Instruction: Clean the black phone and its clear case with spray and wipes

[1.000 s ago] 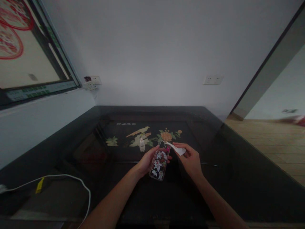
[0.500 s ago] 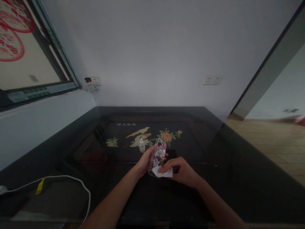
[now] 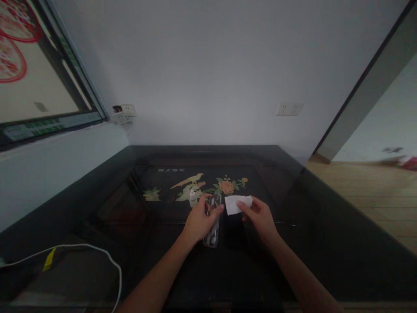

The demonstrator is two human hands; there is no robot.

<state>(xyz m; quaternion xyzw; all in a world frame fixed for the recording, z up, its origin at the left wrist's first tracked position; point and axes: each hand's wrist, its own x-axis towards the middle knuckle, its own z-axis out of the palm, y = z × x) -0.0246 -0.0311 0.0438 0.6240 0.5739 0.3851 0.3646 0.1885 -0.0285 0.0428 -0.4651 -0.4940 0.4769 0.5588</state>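
Note:
My left hand [image 3: 201, 219] grips a clear phone case [image 3: 212, 234] near its upper part, thumb on one side and fingers on the other. The case is turned partly edge-on, and some of its dark and white pattern shows. To its right, my right hand [image 3: 259, 214] pinches a white tissue [image 3: 233, 204] between thumb and fingers; the tissue is apart from the case. Just behind my left hand stands a small clear bottle [image 3: 193, 198] with a white cap.
The glossy black table [image 3: 293, 256] bears a painted bird and flowers [image 3: 226, 187]. A white cable [image 3: 97, 248] with a yellow tag [image 3: 49, 259] lies at the left. A wall with sockets [image 3: 289, 109] closes off the back; a window [image 3: 48, 65] is at upper left.
My right hand has lifted the tissue off the case and moved it up and right. My left hand has turned the case, so its patterned face shows less.

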